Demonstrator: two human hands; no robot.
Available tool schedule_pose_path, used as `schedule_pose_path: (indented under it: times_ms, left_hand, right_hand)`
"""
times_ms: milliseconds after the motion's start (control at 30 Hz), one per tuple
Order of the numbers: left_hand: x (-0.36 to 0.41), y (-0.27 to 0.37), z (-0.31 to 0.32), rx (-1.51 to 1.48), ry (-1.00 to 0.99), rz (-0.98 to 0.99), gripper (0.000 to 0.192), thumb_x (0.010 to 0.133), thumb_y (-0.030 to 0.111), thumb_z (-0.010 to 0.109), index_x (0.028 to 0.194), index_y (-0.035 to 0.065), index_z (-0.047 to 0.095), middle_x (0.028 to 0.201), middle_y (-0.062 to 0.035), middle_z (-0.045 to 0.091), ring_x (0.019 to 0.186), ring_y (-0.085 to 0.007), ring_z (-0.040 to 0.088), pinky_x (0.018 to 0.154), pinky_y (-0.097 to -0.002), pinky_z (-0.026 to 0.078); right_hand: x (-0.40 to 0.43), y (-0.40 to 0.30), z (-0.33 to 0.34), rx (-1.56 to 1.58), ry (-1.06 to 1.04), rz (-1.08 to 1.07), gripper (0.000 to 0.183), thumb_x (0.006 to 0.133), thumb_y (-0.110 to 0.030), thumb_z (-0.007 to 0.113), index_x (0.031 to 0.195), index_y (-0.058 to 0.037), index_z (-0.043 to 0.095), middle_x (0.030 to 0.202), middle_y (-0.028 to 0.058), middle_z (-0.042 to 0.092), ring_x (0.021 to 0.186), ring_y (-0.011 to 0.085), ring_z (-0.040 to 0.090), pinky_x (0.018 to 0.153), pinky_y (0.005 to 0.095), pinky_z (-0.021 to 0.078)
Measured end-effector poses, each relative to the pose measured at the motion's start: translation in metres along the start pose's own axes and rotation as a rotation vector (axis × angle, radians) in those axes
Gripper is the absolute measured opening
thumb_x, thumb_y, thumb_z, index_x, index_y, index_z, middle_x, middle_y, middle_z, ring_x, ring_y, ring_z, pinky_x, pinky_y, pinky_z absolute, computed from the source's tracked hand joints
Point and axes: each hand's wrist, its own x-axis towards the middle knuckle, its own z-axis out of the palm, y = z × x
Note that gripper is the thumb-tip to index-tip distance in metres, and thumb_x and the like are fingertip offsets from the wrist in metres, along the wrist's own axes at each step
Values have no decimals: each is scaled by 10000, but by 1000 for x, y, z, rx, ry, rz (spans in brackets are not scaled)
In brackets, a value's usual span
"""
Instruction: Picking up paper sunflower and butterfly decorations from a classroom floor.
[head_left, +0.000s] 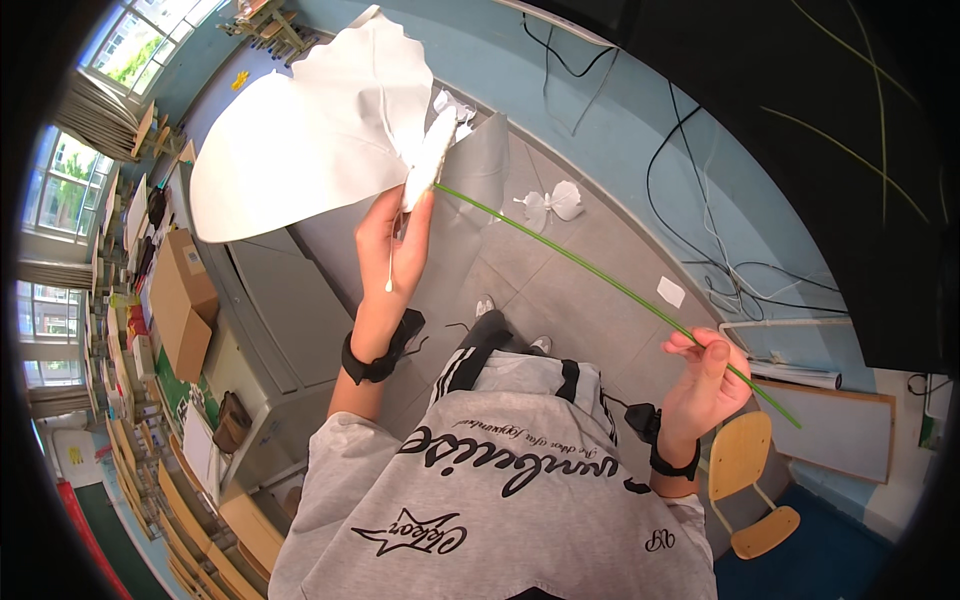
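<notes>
My left hand (396, 240) is raised and grips the white body of a large artificial butterfly (322, 142) between thumb and fingers. Broad white wings with scalloped edges spread up and to the left of it, and a greyish wing hangs on the right. A thin white antenna with a small knob dangles in front of the palm. From the body a long green rod (570, 259) slants down to the right. Near its lower end my right hand (709, 382) is closed around the rod, whose tip sticks out beyond the fingers.
On the tiled floor lie a small white butterfly (550, 205) and a white scrap (670, 292). Cables (731, 270) hang along the blue wall. A grey cabinet (262, 315) with a cardboard box (180, 300) stands left; a wooden chair (741, 457) and a framed whiteboard (832, 431) are right.
</notes>
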Motion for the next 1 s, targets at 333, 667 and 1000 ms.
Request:
schedule_pose_path:
  times_ms: [333, 667, 1000]
  left_hand:
    - [2, 2, -9, -115, 13, -111, 197, 750, 83, 564, 890, -53, 539, 675, 16, 498, 566, -25, 389, 497, -159, 304]
    - [4, 1, -16, -208, -68, -180, 213, 746, 88, 570, 908, -46, 539, 708, 14, 519, 595, -23, 411, 518, -152, 309]
    - [6, -2, -17, -130, -26, -153, 214, 747, 83, 568, 914, -48, 534, 699, 15, 511, 591, -26, 413, 519, -153, 315]
  right_hand:
    - [10, 3, -9, -77, -237, -84, 238, 810, -163, 488, 789, 70, 532, 704, 160, 564, 582, 216, 571, 534, 280, 463]
    - [18, 5, -17, -18, -207, -73, 259, 816, -194, 476, 780, 57, 530, 695, 165, 546, 566, 218, 558, 528, 287, 461]
    - [26, 2, -21, -43, -188, -145, 300, 816, -233, 472, 737, 52, 519, 668, 165, 536, 514, 207, 540, 496, 282, 452]
